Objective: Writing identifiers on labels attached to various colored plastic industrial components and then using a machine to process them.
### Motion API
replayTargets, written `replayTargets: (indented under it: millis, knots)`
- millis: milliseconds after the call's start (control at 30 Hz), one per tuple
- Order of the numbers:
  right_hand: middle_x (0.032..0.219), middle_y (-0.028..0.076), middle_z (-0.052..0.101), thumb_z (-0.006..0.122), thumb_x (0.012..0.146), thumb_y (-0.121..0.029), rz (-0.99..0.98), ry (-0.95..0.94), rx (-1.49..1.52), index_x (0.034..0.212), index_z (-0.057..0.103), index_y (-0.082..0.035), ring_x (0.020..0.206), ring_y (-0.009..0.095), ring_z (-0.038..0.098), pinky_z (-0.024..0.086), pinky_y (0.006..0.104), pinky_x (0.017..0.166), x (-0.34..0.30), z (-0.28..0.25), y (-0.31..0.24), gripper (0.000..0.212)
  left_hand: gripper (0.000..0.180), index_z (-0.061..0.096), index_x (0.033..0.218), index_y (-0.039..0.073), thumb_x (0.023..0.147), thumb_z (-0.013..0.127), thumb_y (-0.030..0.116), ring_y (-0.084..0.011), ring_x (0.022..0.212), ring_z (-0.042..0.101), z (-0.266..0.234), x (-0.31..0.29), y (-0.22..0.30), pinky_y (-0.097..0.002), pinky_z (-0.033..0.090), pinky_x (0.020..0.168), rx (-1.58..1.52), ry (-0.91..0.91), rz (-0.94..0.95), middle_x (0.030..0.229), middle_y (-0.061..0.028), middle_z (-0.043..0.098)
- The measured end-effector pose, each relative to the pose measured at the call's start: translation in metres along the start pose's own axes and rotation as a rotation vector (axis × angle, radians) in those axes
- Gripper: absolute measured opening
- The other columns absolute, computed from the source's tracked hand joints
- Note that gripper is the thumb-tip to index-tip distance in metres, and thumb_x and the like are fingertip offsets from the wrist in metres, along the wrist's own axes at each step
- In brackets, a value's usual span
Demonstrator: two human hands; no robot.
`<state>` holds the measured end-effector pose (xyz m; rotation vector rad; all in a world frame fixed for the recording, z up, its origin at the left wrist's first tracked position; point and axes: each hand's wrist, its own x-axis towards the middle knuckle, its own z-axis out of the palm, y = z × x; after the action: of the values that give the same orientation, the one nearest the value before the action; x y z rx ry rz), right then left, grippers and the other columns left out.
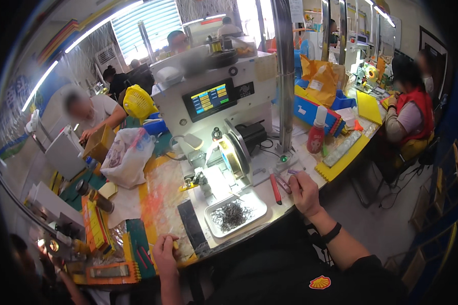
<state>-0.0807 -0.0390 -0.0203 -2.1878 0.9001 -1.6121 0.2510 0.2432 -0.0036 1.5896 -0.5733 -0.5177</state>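
Note:
My left hand (166, 250) is at the table's front edge with its fingers curled together. A small yellow bit shows by its fingertips; what it is I cannot make out. My right hand (304, 194) is closed over the right part of the table, thumb and fingers pressed together; what they pinch, if anything, is hidden. Just left of it lie a red-handled tool (276, 190) and pinkish pliers (284, 184). Between my hands a white tray (262, 209) holds a heap of thin dark pieces (232, 215). Behind it stands a lit machine with a gold-rimmed wheel (230, 158).
The machine's touch screen (208, 99) is lit. A red bottle (316, 133) with a white cap stands right of the metal post (286, 91). A plastic bag (127, 157) and a dark strip (192, 222) lie left. Several people work nearby, one in a red vest (414, 114).

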Motion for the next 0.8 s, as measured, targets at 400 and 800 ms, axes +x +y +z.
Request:
replayTargets:
  millis: [400, 800]
  knots:
    - [0.085, 0.016, 0.066, 0.074, 0.098, -0.007, -0.214, -0.324, -0.142, 0.093, 0.068, -0.001, 0.076, 0.038, 0.068, 0.053, 0.045, 0.066, 0.051, -0.056, -0.046, 0.01, 0.021, 0.074, 0.107, -0.001, 0.111, 0.059, 0.012, -0.0073, 0.073, 0.058, -0.006, -0.003, 0.087, -0.0236, 0.046, 0.067, 0.179, -0.345, 0.073, 0.083, -0.0004, 0.064]
    - [0.087, 0.016, 0.069, 0.076, 0.099, -0.009, -0.286, -0.296, -0.146, 0.096, 0.07, 0.0, 0.076, 0.037, 0.068, 0.052, 0.0446, 0.066, 0.133, -0.061, -0.099, 0.011, 0.015, 0.07, 0.117, -0.001, 0.111, 0.059, 0.008, -0.0082, 0.08, 0.059, 0.031, 0.034, 0.152, -0.0243, 0.048, 0.073, 0.155, -0.398, 0.317, 0.088, -0.002, 0.065]
